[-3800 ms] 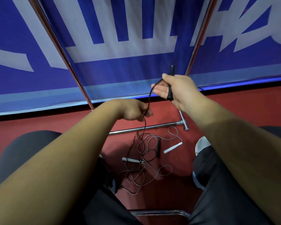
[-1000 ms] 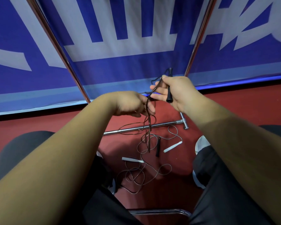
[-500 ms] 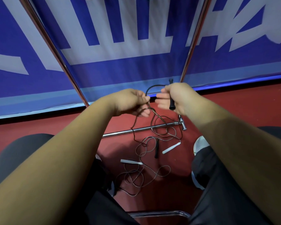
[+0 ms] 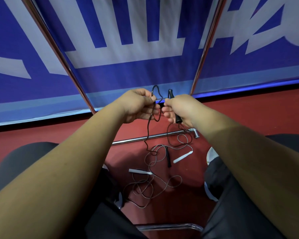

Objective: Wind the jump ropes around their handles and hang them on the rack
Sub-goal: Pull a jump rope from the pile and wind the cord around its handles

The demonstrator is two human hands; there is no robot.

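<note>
Right hand (image 4: 178,109) is wrapped tight round a black handle (image 4: 170,94), held upright with both ends poking out of the fist. Left hand (image 4: 136,106), close beside it, pinches the black cord (image 4: 148,130) between thumb and fingers. A small loop of cord stands up above the knuckles, and the rest drops past the rack (image 4: 136,140) base bar to the red floor (image 4: 248,118). Both hands are raised above that base bar, between the rack's two slanting chrome posts.

On the floor, on the person's side of the rack's bar, lies the other black handle (image 4: 168,156). One white handle (image 4: 182,157) lies just right of it, and a second white handle (image 4: 140,171) lies further from the bar, to the left. A thin grey cord (image 4: 154,185) sprawls in loose tangled loops around them. A white shoe (image 4: 211,155) shows to the right of the pile, and a chrome chair tube (image 4: 169,226) sits furthest from the rack, between the knees.

Behind the rack hangs a blue banner (image 4: 128,75) with huge white lettering, cropped so that only strokes show; I cannot read a word of it.
</note>
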